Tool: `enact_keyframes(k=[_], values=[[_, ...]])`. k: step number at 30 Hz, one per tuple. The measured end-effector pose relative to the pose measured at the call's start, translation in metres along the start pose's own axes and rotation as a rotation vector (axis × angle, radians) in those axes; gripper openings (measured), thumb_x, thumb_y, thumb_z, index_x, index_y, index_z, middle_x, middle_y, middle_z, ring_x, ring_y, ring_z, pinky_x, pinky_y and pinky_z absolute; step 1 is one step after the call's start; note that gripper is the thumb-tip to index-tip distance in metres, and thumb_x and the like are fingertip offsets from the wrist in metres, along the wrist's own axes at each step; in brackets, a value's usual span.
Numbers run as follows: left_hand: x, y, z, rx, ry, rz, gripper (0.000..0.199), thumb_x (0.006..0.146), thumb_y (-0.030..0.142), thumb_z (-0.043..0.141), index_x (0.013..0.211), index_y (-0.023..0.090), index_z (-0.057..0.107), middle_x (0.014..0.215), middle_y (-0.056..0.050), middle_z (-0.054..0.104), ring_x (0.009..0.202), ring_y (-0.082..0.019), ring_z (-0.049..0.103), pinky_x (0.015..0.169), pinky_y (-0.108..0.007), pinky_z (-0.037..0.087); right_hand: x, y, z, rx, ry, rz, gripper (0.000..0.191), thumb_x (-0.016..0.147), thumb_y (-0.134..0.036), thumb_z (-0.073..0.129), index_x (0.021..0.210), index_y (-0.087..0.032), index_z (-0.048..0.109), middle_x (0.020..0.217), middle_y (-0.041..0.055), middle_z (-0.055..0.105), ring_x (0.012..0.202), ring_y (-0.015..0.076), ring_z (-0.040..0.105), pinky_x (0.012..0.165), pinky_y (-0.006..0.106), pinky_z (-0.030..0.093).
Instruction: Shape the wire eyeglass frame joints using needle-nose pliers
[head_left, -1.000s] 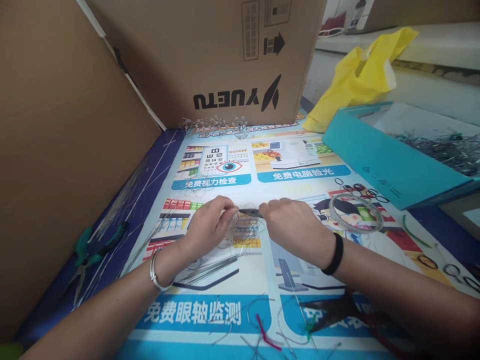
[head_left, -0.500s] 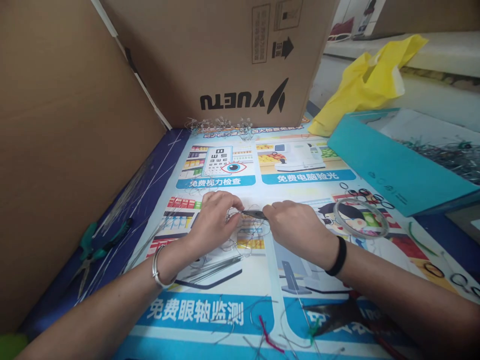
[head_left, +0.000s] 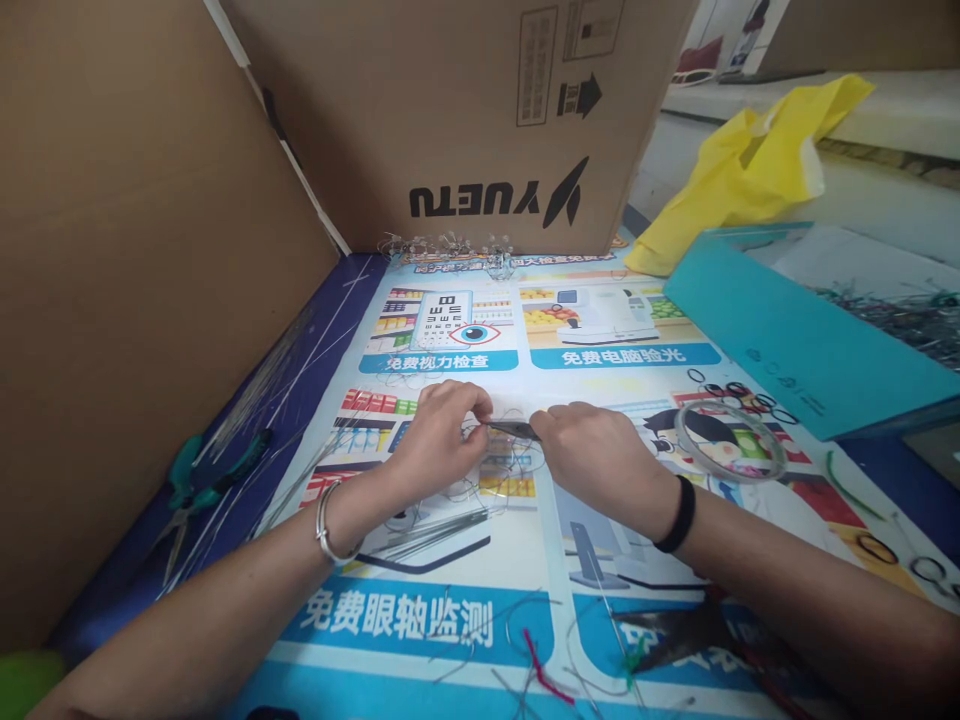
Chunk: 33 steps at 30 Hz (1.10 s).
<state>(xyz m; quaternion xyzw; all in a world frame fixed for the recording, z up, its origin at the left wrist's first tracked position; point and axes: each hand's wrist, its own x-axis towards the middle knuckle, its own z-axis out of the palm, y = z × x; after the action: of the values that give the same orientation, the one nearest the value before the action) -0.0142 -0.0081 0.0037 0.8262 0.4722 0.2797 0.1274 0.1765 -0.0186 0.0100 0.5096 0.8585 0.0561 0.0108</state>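
My right hand is wrapped round a pair of pliers, whose dark, narrow jaws point left. Close to the jaw tips, my left hand has its thumb and fingers curled together around thin wire. Loops of fine bent wire hang below the pliers, between both hands; the exact spot where the jaws meet the wire is too small to make out. A bundle of straight wires lies on the printed sheet beneath my left hand.
Teal-handled pliers lie at left beside long wires. Scissors and wire scraps lie in front. At right are a clear tape roll, black rings and a turquoise box of wire pieces. Cardboard walls the back and left.
The whole view has shifted slightly, with the scene sitting a little further right. Both hands and the pliers keep almost the same position relative to each other.
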Motion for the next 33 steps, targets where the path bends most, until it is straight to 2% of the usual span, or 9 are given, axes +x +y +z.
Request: enact_keyframes(k=[10,18,25,33], values=[[-0.002,-0.007,0.001,-0.007,0.02,0.069,0.015,0.072,0.006,0.049,0.077,0.019,0.051,0.077,-0.001,0.057,0.079,-0.017,0.052,0.073,-0.032,0.044,-0.001,0.0,0.001,0.017,0.02,-0.003,0.019,0.083,-0.012,0.041,0.08,-0.017,0.058,0.074,0.0054,0.063,0.069,0.0163,0.057,0.051,0.028,0.022],[-0.002,-0.01,0.003,0.001,0.017,0.126,0.013,0.072,0.006,0.048,0.076,0.019,0.049,0.076,-0.002,0.055,0.08,-0.018,0.051,0.072,-0.031,0.044,-0.001,-0.001,0.0,-0.001,0.002,-0.008,0.019,0.083,-0.011,0.04,0.082,-0.017,0.059,0.076,0.0068,0.064,0.07,0.016,0.057,0.052,0.028,0.023],[-0.001,-0.012,0.003,0.022,0.001,0.188,0.014,0.073,0.006,0.047,0.078,0.018,0.048,0.076,-0.002,0.054,0.08,-0.018,0.05,0.071,-0.031,0.044,-0.001,0.001,0.005,-0.002,0.052,-0.026,0.017,0.081,-0.011,0.042,0.08,-0.018,0.058,0.071,0.0049,0.063,0.067,0.0177,0.057,0.05,0.029,0.019],[-0.003,-0.012,0.005,0.016,0.034,0.164,0.013,0.073,0.006,0.047,0.076,0.018,0.049,0.074,-0.002,0.056,0.076,-0.017,0.052,0.069,-0.031,0.045,-0.001,0.002,0.007,0.004,0.083,-0.032,0.016,0.081,-0.011,0.042,0.078,-0.018,0.056,0.071,0.0044,0.062,0.065,0.0175,0.056,0.05,0.029,0.015]])
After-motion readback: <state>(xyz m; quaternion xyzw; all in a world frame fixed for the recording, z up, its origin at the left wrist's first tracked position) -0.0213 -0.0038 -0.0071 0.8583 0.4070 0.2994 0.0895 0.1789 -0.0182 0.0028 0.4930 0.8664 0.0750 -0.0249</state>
